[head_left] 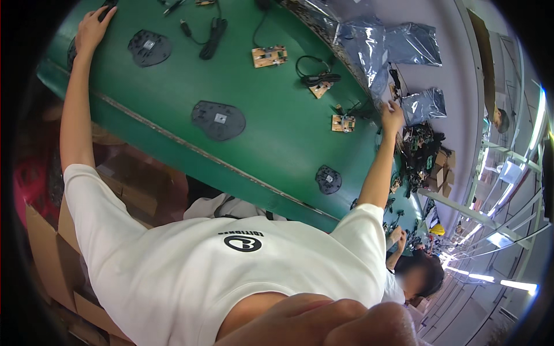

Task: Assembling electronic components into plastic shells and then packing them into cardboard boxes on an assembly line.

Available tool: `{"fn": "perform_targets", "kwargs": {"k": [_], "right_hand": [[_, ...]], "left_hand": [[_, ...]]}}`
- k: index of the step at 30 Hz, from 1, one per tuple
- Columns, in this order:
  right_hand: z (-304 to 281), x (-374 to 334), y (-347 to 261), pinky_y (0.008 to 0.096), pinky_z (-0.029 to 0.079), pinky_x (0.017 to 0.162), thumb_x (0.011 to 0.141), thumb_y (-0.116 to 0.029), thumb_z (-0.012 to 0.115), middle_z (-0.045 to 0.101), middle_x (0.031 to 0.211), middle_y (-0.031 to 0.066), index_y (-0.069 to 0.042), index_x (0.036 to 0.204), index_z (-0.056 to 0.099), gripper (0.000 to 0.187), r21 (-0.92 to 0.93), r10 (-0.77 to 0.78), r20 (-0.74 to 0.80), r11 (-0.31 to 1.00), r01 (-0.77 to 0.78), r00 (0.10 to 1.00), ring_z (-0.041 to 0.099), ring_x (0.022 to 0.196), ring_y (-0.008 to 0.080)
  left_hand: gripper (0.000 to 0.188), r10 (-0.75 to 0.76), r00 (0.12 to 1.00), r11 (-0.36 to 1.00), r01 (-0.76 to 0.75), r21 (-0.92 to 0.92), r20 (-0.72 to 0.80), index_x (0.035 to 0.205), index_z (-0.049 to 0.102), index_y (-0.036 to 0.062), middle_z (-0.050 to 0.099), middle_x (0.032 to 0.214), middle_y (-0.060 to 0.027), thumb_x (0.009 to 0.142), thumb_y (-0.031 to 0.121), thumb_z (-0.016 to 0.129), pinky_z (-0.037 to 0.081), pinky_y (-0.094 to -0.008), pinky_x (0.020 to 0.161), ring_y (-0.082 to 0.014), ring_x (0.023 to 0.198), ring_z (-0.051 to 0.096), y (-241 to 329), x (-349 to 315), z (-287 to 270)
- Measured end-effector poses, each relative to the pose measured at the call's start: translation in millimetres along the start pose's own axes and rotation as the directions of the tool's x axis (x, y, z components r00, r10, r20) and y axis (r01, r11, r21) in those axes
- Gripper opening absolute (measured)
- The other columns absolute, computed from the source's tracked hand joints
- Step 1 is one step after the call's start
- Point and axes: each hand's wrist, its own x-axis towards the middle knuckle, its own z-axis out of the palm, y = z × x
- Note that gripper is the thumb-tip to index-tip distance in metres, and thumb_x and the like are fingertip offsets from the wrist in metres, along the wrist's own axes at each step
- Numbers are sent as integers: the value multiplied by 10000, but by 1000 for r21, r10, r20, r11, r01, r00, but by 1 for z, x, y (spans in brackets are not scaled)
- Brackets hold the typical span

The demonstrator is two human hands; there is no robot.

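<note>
View: head camera, looking down over your matte green bench (283,135).
Left hand: your bare left hand (91,29) stretches to the far left, fingers parted and meeting a black object (108,8); you cannot tell here whether it is gripped.
Black object: at the top left edge of view, dark, cropped and partly covered; full shape hidden.
Right hand: your bare right hand (392,117) is at the bench's right edge, fingers bent; whether they clamp anything, you cannot tell.
Tan-and-black part: a small part (395,89) lying just beyond those fingertips, detail too small to read.
Step in hand: judged as reaching to parts on both sides at once.
Next move: probably calls for a sure hold each side, loose cords kept clear.
Grey shells: three rounded dark grey plastic shells (219,120), well apart on the bench.
Tan board: a rectangular circuit board (269,56), upper middle, black cord attached.
</note>
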Motion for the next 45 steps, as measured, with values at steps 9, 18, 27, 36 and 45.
{"fn": "perform_targets", "kwargs": {"k": [9,18,27,36,45], "right_hand": [[57,42,2,239,496,778,855,-107,703,713,991,64,22,1111,711,287,674,293,214,647,-358,932,642,838,123],[97,48,-15,318,492,803,828,-163,719,695,935,106,15,1101,703,326,635,-65,135,772,-36,989,634,874,195],[67,35,36,378,504,902,842,-111,649,716,1051,211,46,1070,710,284,267,-71,27,962,61,997,680,989,319],[17,22,-20,354,532,745,900,-262,694,732,903,159,35,1031,719,325,119,254,-293,966,-228,922,691,818,253],[-19,-4,-374,271,558,786,906,-30,673,717,996,142,78,1111,675,232,846,-145,51,533,35,988,694,851,179]], "left_hand": [[437,-54,996,981,38,-189,-77,1287,637,191,585,1324,-114,946,450,547,469,-394,980,-308,1157,599,4,-33,-3],[388,-14,978,1000,16,9,-208,1225,673,193,578,1360,-81,930,425,575,485,-379,971,-267,1187,596,-32,-58,-57],[375,-288,957,958,288,-16,-42,1136,663,50,564,1287,-216,871,313,622,390,-473,1031,-395,1221,496,20,-106,-111],[330,-237,959,969,221,-114,-157,1159,632,19,589,1229,-186,890,205,586,427,-469,990,-379,1166,525,8,-71,-113],[323,144,989,944,-132,-301,17,1048,688,59,613,1028,-148,842,307,706,481,-444,890,-353,1002,573,55,-90,-103]]}}
